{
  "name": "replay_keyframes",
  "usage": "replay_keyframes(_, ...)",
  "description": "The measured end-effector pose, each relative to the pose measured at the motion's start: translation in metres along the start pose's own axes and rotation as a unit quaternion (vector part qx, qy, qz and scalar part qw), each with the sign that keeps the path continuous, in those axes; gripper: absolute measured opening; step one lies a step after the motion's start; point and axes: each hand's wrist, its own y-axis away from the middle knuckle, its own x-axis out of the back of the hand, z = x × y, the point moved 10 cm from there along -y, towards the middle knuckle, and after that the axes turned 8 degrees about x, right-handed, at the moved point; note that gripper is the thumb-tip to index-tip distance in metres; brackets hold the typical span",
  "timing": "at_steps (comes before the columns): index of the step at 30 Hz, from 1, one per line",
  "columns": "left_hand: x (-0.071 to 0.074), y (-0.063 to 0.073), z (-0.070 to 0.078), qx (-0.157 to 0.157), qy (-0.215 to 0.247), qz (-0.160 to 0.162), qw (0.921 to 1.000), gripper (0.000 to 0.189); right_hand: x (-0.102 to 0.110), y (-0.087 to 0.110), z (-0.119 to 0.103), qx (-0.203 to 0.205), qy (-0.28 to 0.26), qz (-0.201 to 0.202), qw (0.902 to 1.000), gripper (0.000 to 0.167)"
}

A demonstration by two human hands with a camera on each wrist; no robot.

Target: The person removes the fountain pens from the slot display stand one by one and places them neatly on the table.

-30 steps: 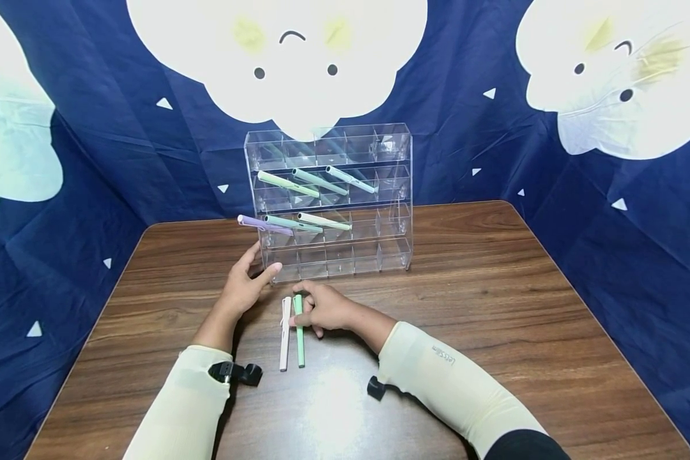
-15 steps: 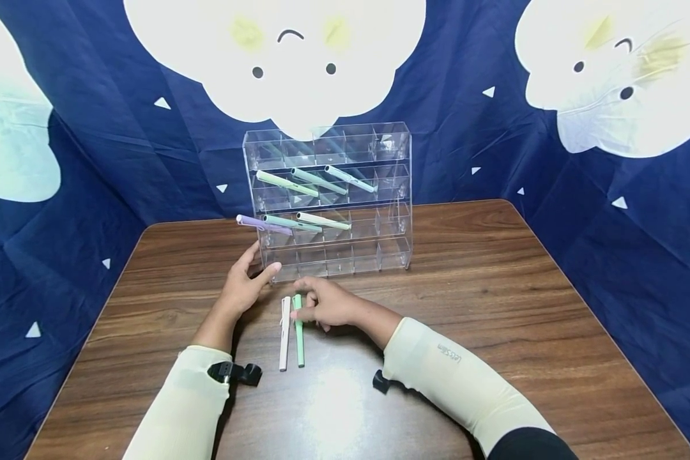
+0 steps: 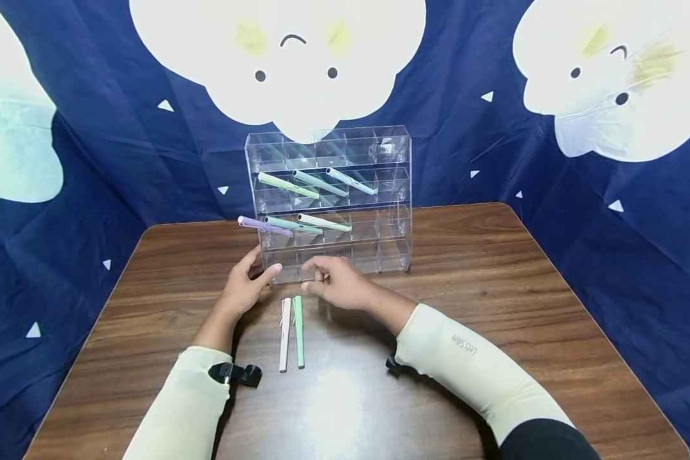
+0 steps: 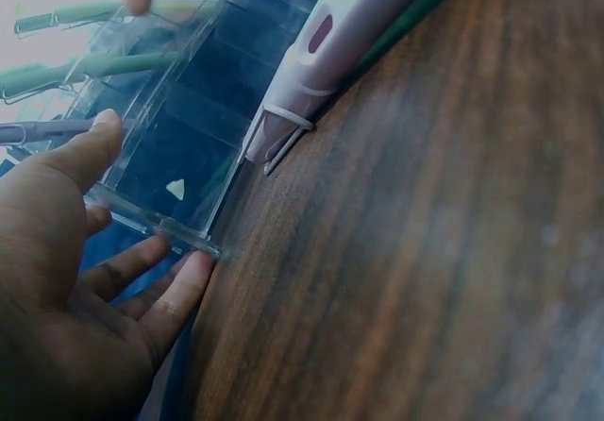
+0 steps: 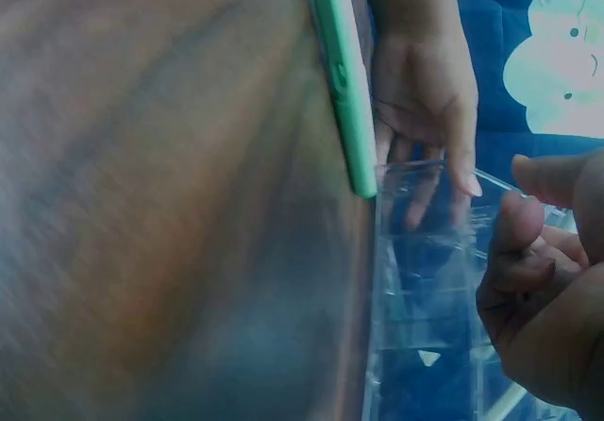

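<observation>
My left hand (image 3: 244, 287) holds the lower left corner of a clear plastic display rack (image 3: 382, 263), thumb on its front and fingers round its side. In the right wrist view, those fingers show through the plastic. My right hand (image 3: 342, 281) hovers before the rack's bottom row, thumb and index finger apart, the other fingers loosely curled, holding nothing. Below it on the table, a pale pinkish-white pen (image 3: 285, 335) and a mint green pen (image 3: 299, 332) lie side by side, clips toward the rack. The left wrist view shows the pinkish-white pen (image 4: 321, 43) close up.
Several pens lean in the rack's two middle rows, among them a purple pen (image 3: 264, 225) jutting past the left side and a light blue pen (image 3: 351, 181). The brown wooden table (image 3: 466, 275) meets a blue cloth backdrop (image 3: 466, 147) with white clouds.
My right hand has lifted off the green pen and moved up and right toward the rack's bottom row. Both table pens stay put; my left hand keeps its place on the rack.
</observation>
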Motion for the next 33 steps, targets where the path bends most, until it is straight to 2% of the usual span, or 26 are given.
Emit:
replay_keyframes(6, -0.002, 0.000, 0.001, -0.003, 0.003, 0.001, 1.0000, 0.082, 0.031, -0.003, -0.013, 0.030, 0.049, 0.091, 0.9942, 0.028)
replay_keyframes(11, 0.000, 0.000, -0.001, -0.004, 0.002, 0.005, 1.0000, 0.080, 0.058, -0.007, -0.028, 0.063, 0.115, 0.172, 0.9763, 0.021)
replay_keyframes(16, 0.001, 0.001, 0.000, -0.010, 0.006, 0.003, 0.9999, 0.077, 0.075, -0.013, -0.035, 0.083, 0.169, 0.220, 0.9573, 0.023)
replay_keyframes(22, 0.001, 0.001, -0.001, -0.011, 0.005, 0.005, 0.9999, 0.077, 0.082, -0.021, -0.031, 0.057, 0.204, 0.232, 0.9496, 0.027)
replay_keyframes(28, 0.000, 0.000, -0.002, -0.009, 0.003, 0.004, 0.9999, 0.078, 0.086, -0.029, -0.020, 0.001, 0.212, 0.216, 0.9530, 0.036)
replay_keyframes(33, 0.000, 0.000, -0.002, -0.012, 0.005, 0.007, 0.9999, 0.077, 0.086, -0.034, -0.012, -0.024, 0.210, 0.205, 0.9556, 0.040)
